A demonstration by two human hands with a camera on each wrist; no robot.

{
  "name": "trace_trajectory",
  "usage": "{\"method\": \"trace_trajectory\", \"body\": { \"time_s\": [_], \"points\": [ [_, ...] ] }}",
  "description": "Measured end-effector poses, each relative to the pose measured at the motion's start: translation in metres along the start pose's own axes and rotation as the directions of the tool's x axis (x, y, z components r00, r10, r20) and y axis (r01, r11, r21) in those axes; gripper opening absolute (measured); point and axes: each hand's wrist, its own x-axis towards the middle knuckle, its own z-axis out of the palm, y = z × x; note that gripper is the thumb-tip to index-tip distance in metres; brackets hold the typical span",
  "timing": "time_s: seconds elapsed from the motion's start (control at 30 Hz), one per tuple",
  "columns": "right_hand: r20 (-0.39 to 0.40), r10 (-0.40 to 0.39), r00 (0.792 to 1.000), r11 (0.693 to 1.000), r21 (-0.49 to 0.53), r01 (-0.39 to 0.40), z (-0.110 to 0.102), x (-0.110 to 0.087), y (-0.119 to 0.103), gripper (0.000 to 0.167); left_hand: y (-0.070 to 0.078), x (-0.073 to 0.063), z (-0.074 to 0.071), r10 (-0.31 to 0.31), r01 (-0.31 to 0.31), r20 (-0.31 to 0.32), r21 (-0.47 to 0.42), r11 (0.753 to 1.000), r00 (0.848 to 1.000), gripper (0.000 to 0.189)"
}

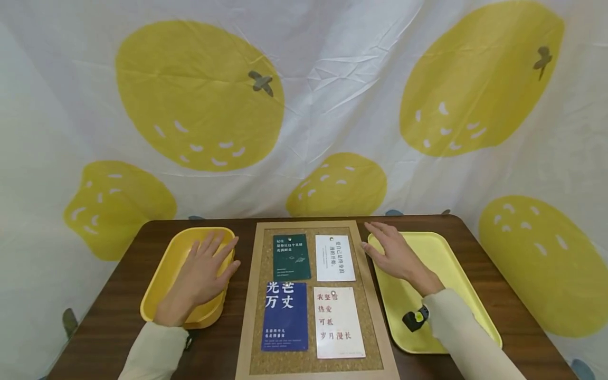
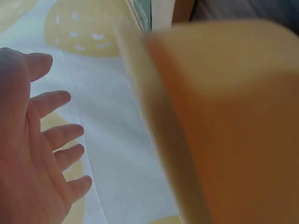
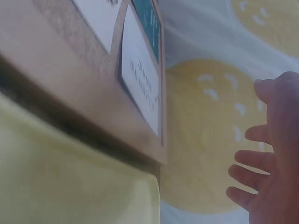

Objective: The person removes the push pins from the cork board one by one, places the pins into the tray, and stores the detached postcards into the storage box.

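Note:
My left hand point(image 1: 201, 277) hovers over the yellow bin point(image 1: 154, 287), fingers spread and holding nothing. Above the far left part of the pale yellow tray point(image 1: 458, 279) is my right hand point(image 1: 396, 256), its fingers extended and nothing in them. Between the two lies a wood-framed cork board point(image 1: 311, 366). Four cards are pinned on it: a green card point(image 1: 291, 258) and a white card with black writing point(image 1: 335, 258) at the far end, a blue card point(image 1: 285, 322) and a white card with red writing point(image 1: 338, 330) nearer me.
A dark brown table point(image 1: 537, 327) carries the bin, board and tray. Behind it hangs a white cloth point(image 1: 323, 105) printed with large lemons. A small black wrist device point(image 1: 415, 318) sits at my right cuff.

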Motion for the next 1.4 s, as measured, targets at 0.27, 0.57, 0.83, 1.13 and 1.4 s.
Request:
{"method": "trace_trajectory", "body": {
  "time_s": [0.27, 0.57, 0.83, 1.13, 1.4],
  "points": [
    [0.03, -0.032, 0.999, 0.997, 0.067, 0.03, 0.012, 0.012, -0.014, 0.055, 0.019, 0.004, 0.006, 0.031, -0.031, 0.023, -0.038, 0.999, 0.999, 0.057],
    [0.097, -0.008, 0.995, 0.987, 0.16, -0.008, 0.024, 0.025, -0.024, 0.053, 0.03, 0.012, 0.011, 0.074, -0.073, 0.036, -0.037, 0.997, 0.997, 0.057],
    [0.097, -0.075, 0.992, 0.977, 0.207, 0.053, 0.034, 0.031, -0.027, 0.043, 0.036, 0.014, 0.016, 0.101, -0.099, 0.052, -0.041, 0.994, 0.994, 0.056],
    [0.109, -0.105, 0.989, 0.974, 0.214, 0.08, 0.041, 0.041, -0.034, 0.039, 0.045, 0.017, 0.022, 0.105, -0.1, 0.086, -0.06, 0.993, 0.991, 0.056],
    [0.132, -0.097, 0.987, 0.97, 0.236, 0.064, 0.05, 0.047, -0.038, 0.04, 0.049, 0.021, 0.029, 0.139, -0.13, 0.132, -0.079, 0.988, 0.981, 0.057]
  ]
}}
